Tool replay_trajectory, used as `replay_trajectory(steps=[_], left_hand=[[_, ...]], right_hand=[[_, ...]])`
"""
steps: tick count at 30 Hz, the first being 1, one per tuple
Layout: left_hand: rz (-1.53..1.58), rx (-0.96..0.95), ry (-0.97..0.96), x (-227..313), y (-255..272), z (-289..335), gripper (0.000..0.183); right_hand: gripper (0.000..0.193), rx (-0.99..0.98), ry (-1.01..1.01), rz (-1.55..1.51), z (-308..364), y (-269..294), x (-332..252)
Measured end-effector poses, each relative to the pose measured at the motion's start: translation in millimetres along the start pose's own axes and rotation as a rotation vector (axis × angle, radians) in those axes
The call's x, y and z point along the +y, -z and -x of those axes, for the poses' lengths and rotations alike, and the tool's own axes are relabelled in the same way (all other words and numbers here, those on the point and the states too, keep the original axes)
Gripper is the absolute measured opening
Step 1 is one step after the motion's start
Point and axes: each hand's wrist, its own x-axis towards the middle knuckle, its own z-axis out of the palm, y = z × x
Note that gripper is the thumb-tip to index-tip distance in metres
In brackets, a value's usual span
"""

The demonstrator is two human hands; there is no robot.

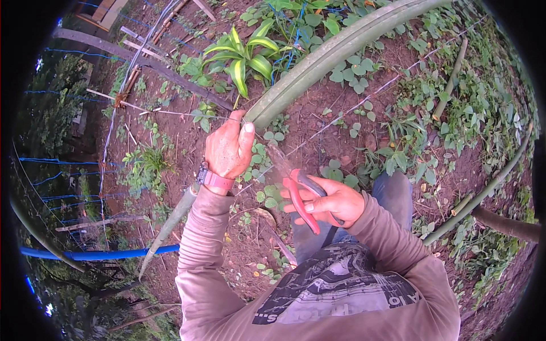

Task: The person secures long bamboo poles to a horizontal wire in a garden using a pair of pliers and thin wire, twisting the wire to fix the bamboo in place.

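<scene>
My left hand is closed at a thick green bamboo pole, its thumb lying along the near side. A thin wire reaches its fingertips from the left. Whether the fingers also pinch that wire is hidden. Past my wrist, a thinner green length of pole slants down to the lower left; my hand and forearm cover where the two might join. In my right hand are pliers with red and dark handles. Their blurred jaws point up and left, apart from the pole.
A second wire stretches diagonally over soil and low weeds. Beyond my left hand grows a yellow-green striped plant, with a dark branch beside it. Blue strings and a blue pipe cross the left. Another green pole lies right.
</scene>
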Motion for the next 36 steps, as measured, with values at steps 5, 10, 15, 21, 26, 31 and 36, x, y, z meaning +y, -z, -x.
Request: replay_trajectory(steps=[5,10,15,21,26,31,36], left_hand=[[0.012,0.014,-0.019,0.6,-1.3,-0.2,0.041],[-0.011,0.029,-0.031,-0.5,-0.8,0.1,0.041],[0.001,0.005,-0.010,1.0,0.2,0.1,0.045],[0.045,-0.001,-0.036,-1.8,-4.6,3.3,0.046],[0.053,0.022,-0.027,-2.1,-3.8,3.4,0.045],[0.085,-0.001,0.003,-6.7,-1.8,1.0,0.044],[0.096,-0.024,0.024,-4.4,1.1,-1.3,0.041]], right_hand=[[0.081,-0.107,-0.020,-0.170,-7.9,-4.1,-2.6],[0.076,-0.155,0.005,-0.210,-16.3,-1.7,1.4],[0.066,-0.078,0.008,-0.168,-12.1,8.0,0.9],[0.068,-0.073,0.043,-0.061,-14.3,28.0,-3.4],[0.071,-0.026,0.055,-0.003,-13.9,24.5,-6.1],[0.069,-0.037,0.100,0.024,-16.7,19.5,1.0],[0.074,-0.010,0.084,0.076,-16.5,18.8,-4.3]])
